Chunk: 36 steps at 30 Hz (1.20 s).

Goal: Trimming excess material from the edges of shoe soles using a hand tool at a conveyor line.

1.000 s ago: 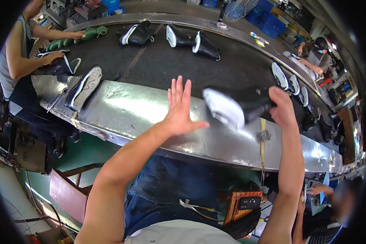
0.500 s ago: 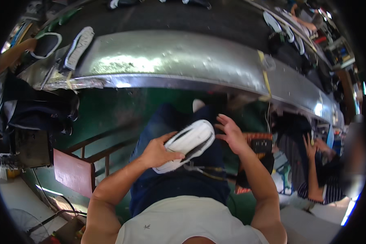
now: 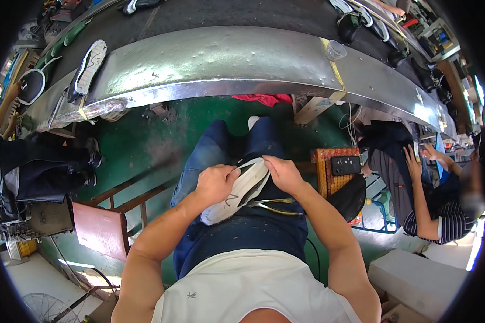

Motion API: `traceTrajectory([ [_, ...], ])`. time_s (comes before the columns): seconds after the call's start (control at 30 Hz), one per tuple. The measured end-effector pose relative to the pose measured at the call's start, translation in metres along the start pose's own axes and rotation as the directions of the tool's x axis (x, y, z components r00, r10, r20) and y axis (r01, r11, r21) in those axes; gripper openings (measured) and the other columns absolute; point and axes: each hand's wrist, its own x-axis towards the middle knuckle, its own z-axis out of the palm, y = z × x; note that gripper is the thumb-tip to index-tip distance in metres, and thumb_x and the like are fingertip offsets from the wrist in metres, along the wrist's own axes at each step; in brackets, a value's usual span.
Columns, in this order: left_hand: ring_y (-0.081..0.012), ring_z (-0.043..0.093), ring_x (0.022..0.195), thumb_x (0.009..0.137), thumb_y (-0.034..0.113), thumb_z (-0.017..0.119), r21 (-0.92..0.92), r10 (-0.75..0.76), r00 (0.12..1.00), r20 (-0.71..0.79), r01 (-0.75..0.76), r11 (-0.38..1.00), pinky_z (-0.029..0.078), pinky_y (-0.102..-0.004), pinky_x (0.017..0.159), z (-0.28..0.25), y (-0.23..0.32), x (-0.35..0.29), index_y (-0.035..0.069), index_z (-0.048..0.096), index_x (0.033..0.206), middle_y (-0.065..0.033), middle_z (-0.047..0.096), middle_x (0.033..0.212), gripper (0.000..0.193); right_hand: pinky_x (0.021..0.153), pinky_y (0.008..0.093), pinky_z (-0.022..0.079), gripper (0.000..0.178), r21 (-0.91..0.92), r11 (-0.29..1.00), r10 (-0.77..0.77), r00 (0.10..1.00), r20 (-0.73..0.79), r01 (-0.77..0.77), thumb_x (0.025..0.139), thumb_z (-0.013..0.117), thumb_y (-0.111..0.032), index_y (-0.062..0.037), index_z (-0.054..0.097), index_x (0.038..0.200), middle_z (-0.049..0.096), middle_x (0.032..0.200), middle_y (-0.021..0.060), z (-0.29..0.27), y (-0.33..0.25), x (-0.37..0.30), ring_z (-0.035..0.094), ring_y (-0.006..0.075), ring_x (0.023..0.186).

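Note:
Above my lap I hold a white shoe [image 3: 231, 200] with a dark opening along its side, tilted with its far end to the right. My left hand [image 3: 216, 185] is closed on its left side, thumb over the top. My right hand [image 3: 283, 174] pinches the far right end with thumb and fingers. Pliers with yellowish handles [image 3: 277, 210] lie on my dark-clothed lap, just right of the shoe and partly beneath it. Folds of the shoe under my fingers are hidden.
A curved metal bench edge [image 3: 215, 59] fronts a dark belt [image 3: 199, 15]. A shoe [image 3: 90, 67] leans there at left; a clear cup [image 3: 335, 50] stands at right. A phone [image 3: 345, 165] lies on a woven stool seat [image 3: 327, 184]. Co-workers are on both sides.
My right hand, apart from the shoe and spread before, now grips its far end. The shoe has turned, and my left hand has shifted along its side. The view has tilted slightly.

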Motion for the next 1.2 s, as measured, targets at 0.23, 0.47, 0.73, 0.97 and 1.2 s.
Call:
traceTrajectory([
  [0.23, -0.0360, 0.064, 0.116, 0.095, 0.045, 0.066, -0.100, 0.021, 0.986, 0.165, -0.005, 0.995, 0.050, -0.0431, 0.100, 0.015, -0.012, 0.036, 0.005, 0.064, 0.133, -0.0200, 0.067, 0.124, 0.055, 0.077, 0.0470, 0.056, 0.022, 0.151, 0.967, 0.208, 0.978, -0.011, -0.204, 0.101, 0.058, -0.020, -0.0014, 0.067, 0.108, 0.071, 0.095, 0.0237, -0.002, 0.011, 0.006, 0.070, 0.0421, 0.086],
  [0.47, -0.0240, 0.061, 0.119, 0.089, 0.038, 0.075, -0.366, 0.097, 0.785, 0.612, 0.172, 0.914, 0.047, -0.0364, 0.104, 0.026, -0.004, 0.105, 0.004, 0.057, 0.140, -0.0145, 0.065, 0.131, 0.064, 0.088, 0.0483, 0.052, 0.052, -0.233, 0.964, 0.196, 0.933, 0.300, -0.127, 0.085, 0.077, -0.043, -0.0011, 0.061, 0.111, 0.063, 0.106, 0.0210, -0.042, -0.046, -0.050, 0.064, 0.0414, 0.099],
  [0.73, -0.0154, 0.058, 0.115, 0.099, 0.021, 0.067, -0.928, 0.206, 0.972, 0.112, 0.028, 0.372, 0.047, -0.0340, 0.101, -0.052, -0.037, 0.039, 0.006, 0.051, 0.143, -0.0070, 0.061, 0.124, 0.049, 0.083, 0.0477, 0.057, 0.073, -0.498, 0.863, 0.410, 0.691, 0.596, -0.082, 0.078, 0.084, -0.043, -0.0059, 0.050, 0.131, 0.064, 0.113, 0.0220, -0.077, -0.072, -0.079, 0.069, 0.0404, 0.101],
  [0.97, -0.0218, 0.043, 0.134, 0.101, 0.022, 0.064, -0.767, 0.102, 0.906, -0.410, -0.403, 0.500, 0.034, -0.0371, 0.115, -0.068, -0.059, -0.038, 0.008, 0.019, 0.162, -0.0140, 0.036, 0.155, 0.078, 0.091, 0.0436, 0.055, 0.065, -0.420, 0.907, 0.315, 0.662, 0.680, 0.000, 0.075, 0.080, -0.019, -0.0039, 0.054, 0.132, 0.065, 0.115, 0.0210, -0.063, -0.054, -0.054, 0.068, 0.0358, 0.105],
  [1.2, -0.0138, 0.053, 0.118, 0.108, 0.024, 0.054, -0.803, -0.040, 0.953, -0.302, -0.231, 0.549, 0.041, -0.0312, 0.107, -0.066, -0.110, -0.057, 0.006, 0.030, 0.157, -0.0059, 0.058, 0.128, 0.058, 0.083, 0.0312, 0.054, 0.038, 0.388, 0.708, 0.142, 0.657, 0.740, -0.590, 0.082, 0.066, -0.003, 0.0046, 0.060, 0.118, 0.071, 0.105, 0.0127, -0.067, -0.079, -0.022, 0.067, 0.0137, 0.092],
])
